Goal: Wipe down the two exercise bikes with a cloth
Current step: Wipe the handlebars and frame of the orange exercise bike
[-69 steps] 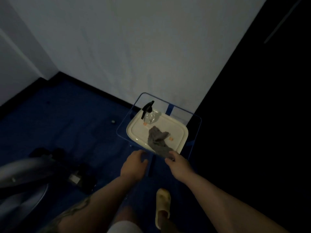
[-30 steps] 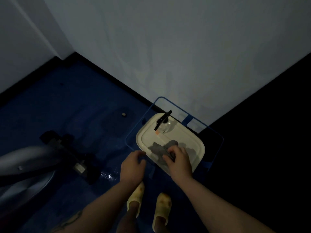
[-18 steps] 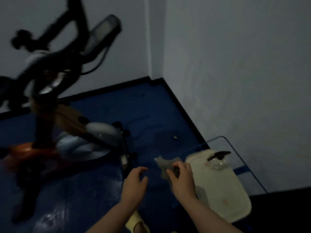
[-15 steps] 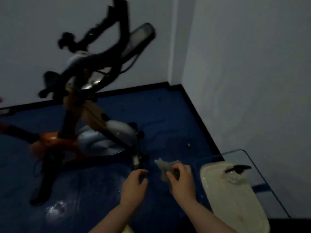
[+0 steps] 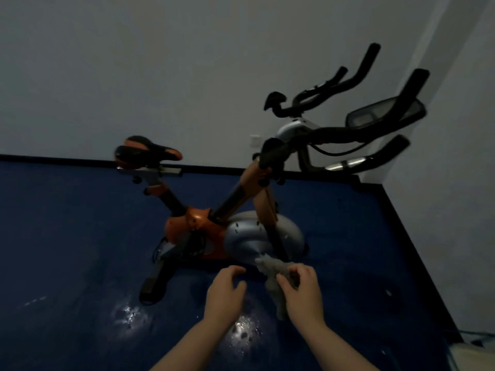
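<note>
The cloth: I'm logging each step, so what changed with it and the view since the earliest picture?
The right hand picked the cloth up off the white tray and carried it away; the view swung left from the tray to the orange exercise bike. The left hand stayed empty and open beside it.

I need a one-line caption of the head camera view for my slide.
Right hand holds a grey cloth, left hand empty, facing an orange exercise bike.

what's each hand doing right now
Left hand: empty, fingers loosely curled, open.
Right hand: fingers closed on the grey cloth.
</note>
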A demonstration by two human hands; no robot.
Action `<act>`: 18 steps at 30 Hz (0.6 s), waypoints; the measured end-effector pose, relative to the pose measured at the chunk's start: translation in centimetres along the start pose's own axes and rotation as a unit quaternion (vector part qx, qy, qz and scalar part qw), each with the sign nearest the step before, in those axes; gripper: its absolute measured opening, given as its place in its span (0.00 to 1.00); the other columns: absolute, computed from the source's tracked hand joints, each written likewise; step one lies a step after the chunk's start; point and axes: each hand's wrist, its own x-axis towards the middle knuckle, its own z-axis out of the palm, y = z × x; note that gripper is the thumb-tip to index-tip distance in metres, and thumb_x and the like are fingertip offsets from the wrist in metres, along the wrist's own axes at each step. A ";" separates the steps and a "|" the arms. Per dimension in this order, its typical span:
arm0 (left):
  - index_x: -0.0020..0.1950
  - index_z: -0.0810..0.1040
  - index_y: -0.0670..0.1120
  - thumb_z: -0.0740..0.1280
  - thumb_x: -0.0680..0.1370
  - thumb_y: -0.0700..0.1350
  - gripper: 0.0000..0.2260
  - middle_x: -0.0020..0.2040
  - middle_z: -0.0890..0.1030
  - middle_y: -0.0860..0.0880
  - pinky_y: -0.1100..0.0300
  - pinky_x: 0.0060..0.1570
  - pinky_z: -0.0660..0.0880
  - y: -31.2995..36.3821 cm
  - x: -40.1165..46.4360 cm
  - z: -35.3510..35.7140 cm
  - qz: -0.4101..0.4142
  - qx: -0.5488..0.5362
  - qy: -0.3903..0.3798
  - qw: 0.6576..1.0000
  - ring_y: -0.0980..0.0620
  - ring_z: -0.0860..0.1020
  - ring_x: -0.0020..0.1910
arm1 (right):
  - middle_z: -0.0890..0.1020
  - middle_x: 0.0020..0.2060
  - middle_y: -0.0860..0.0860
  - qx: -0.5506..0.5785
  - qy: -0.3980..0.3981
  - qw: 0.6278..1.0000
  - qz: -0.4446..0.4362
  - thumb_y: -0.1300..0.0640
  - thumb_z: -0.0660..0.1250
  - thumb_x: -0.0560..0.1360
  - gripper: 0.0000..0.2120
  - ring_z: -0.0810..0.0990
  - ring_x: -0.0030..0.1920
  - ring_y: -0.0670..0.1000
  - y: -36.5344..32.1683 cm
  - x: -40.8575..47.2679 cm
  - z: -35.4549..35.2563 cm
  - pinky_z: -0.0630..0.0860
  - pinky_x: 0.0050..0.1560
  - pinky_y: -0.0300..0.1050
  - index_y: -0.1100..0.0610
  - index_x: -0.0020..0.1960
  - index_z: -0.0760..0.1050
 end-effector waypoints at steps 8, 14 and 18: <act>0.59 0.77 0.51 0.65 0.76 0.41 0.13 0.56 0.78 0.54 0.59 0.59 0.72 -1.9 5.0 -8.4 0.050 -0.043 -0.020 0.998 0.58 0.76 0.56 | 0.73 0.46 0.47 0.056 0.078 0.995 0.024 0.55 0.68 0.74 0.04 0.75 0.44 0.44 -7.0 1.0 7.2 0.72 0.45 0.39 0.51 0.44 0.73; 0.53 0.77 0.57 0.67 0.75 0.39 0.13 0.52 0.79 0.58 0.64 0.54 0.73 0.5 9.0 -9.1 0.100 -0.110 -0.033 0.988 0.62 0.76 0.53 | 0.78 0.44 0.47 0.085 0.147 0.985 0.032 0.51 0.68 0.75 0.04 0.78 0.44 0.46 -10.1 4.1 6.1 0.76 0.45 0.44 0.47 0.43 0.73; 0.50 0.76 0.60 0.67 0.75 0.39 0.14 0.51 0.79 0.60 0.72 0.46 0.72 3.7 11.9 -8.7 0.143 -0.143 -0.050 0.978 0.68 0.75 0.51 | 0.81 0.39 0.43 0.142 0.184 0.973 0.012 0.51 0.68 0.75 0.03 0.80 0.41 0.42 -12.3 6.6 3.9 0.78 0.40 0.42 0.45 0.43 0.74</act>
